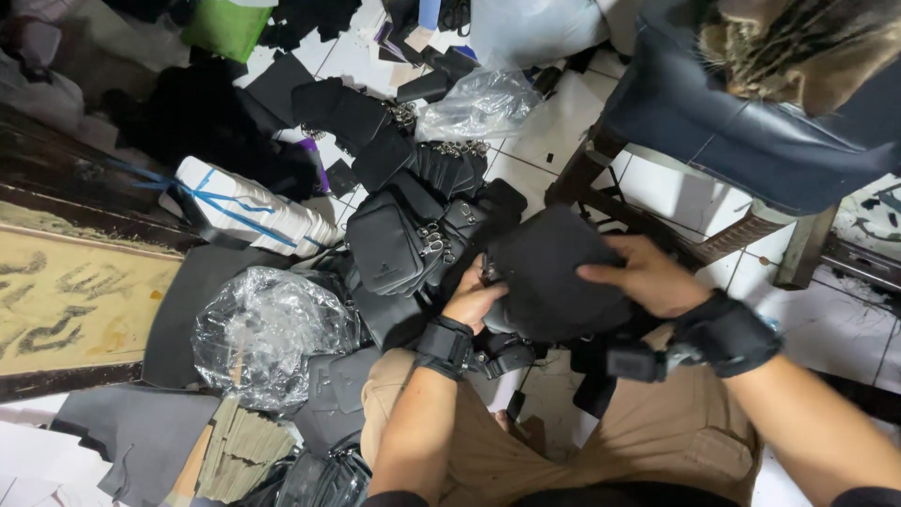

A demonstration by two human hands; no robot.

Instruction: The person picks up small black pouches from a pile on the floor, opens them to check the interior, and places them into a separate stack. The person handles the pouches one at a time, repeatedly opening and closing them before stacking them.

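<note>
The right hand's fingers (601, 274) lie flat and together across the top of a black pouch (554, 282), the thumb out of sight behind it, so they press rather than pinch. The left hand (474, 299) is curled under the pouch's left edge; its fingers are hidden by the fabric, and whether they clamp it cannot be told. The pouch sits right of the frame's centre, above the person's knees.

To handle it well, the lower hand would best carry the weight while the flat hand steadies the face, since soft fabric sags if gripped at one edge.

Just left of the hands is a pile of similar black bags (394, 239) on the tiled floor (554, 127). A crumpled clear plastic bag (267, 333) lies lower left, and a white bundle tied with blue string (249, 211) is at upper left.
</note>
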